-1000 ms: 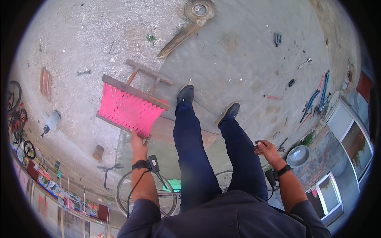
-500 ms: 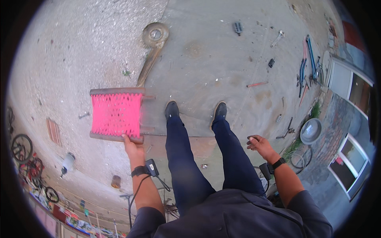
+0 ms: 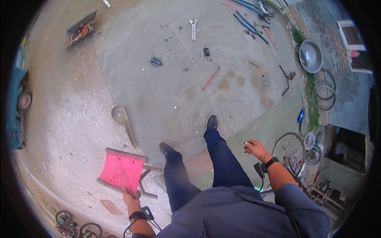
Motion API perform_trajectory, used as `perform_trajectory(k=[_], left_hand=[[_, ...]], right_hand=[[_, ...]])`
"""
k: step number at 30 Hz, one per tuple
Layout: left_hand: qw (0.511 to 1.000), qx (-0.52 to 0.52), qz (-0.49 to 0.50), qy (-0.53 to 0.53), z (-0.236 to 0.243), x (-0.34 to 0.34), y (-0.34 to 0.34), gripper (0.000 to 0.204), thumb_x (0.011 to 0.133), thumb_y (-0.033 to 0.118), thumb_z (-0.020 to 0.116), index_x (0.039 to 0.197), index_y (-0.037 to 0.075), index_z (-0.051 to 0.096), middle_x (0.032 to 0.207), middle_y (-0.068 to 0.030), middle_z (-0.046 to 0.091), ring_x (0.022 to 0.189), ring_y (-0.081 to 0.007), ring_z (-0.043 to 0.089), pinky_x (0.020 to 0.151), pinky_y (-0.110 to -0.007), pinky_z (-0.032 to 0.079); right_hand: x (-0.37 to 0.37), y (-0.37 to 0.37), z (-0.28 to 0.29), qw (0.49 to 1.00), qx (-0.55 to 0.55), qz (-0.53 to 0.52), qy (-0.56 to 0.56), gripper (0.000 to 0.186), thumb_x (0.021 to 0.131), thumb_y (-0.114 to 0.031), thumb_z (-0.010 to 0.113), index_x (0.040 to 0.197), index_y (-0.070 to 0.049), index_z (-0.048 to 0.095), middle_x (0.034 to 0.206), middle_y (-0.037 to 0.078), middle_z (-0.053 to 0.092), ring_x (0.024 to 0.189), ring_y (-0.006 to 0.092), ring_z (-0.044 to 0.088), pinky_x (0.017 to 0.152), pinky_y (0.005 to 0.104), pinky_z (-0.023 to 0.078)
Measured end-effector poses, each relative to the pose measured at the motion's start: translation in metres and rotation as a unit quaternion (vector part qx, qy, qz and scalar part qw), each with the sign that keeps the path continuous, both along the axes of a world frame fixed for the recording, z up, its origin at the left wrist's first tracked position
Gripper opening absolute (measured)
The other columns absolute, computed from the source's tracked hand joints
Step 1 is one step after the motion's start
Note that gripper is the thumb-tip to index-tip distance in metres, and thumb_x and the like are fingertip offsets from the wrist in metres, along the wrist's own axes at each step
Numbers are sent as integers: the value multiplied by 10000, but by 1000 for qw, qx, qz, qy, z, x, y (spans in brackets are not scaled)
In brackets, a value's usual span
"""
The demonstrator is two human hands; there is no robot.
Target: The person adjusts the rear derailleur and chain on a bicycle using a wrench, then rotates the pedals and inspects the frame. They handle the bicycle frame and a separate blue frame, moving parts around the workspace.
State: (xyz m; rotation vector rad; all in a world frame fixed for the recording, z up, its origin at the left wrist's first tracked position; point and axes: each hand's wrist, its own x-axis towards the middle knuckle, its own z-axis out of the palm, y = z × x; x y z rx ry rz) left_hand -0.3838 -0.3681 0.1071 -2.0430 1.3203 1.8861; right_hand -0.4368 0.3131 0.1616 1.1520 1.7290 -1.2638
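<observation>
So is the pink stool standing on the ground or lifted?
Lifted and tilted: the left hand grips the stool by its frame edge.

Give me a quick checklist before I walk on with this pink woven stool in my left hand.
1. Left hand grips the pink woven stool by its wooden frame: ok.
2. Right hand holds nothing large: ok; whether its curled fingers hide something small, cannot tell.
3. Concrete floor just ahead of the feet bare: ok.
4. Farther ahead, red rod and silver spanner lie loose: not ok.
5. Bicycle wheel close on the right: not ok.
</observation>
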Motion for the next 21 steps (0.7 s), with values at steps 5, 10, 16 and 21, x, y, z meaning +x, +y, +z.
perform_trajectory(k=[5, 10, 16, 21], left_hand=[[983, -90, -155, -37, 87, -56, 87, 452, 1022, 310, 492, 1325, -25, 495, 1194, -158, 611, 1023, -287, 628, 798, -423, 532], [953, -173, -249, 10, 157, -128, 198, 482, 1003, 253, 523, 1345, -76, 442, 1206, -200, 594, 1034, -312, 627, 828, -438, 532], [934, -142, -320, 71, 182, -227, 299, 419, 1013, 224, 516, 1304, -74, 476, 1129, -169, 619, 935, -255, 647, 787, -386, 542], [909, -105, -387, 112, 142, -321, 371, 323, 993, 347, 549, 1175, 81, 547, 856, -61, 633, 564, -181, 597, 368, -315, 350]], right_hand=[[30, 97, -3, 996, -36, -82, 25, 504, 964, -411, 601, 1264, -10, 546, 1076, 117, 663, 895, 188, 675, 764, 312, 518], [33, 198, 11, 982, -30, -179, 54, 479, 968, -410, 592, 1244, -19, 556, 1069, 113, 664, 879, 188, 670, 766, 313, 515], [22, 290, 43, 960, -14, -263, 98, 447, 972, -391, 587, 1218, -18, 569, 1064, 113, 666, 857, 189, 671, 741, 310, 512], [-12, 345, 52, 944, -9, -302, 133, 423, 973, -356, 595, 1207, -4, 574, 1053, 116, 670, 834, 189, 674, 704, 287, 514]])
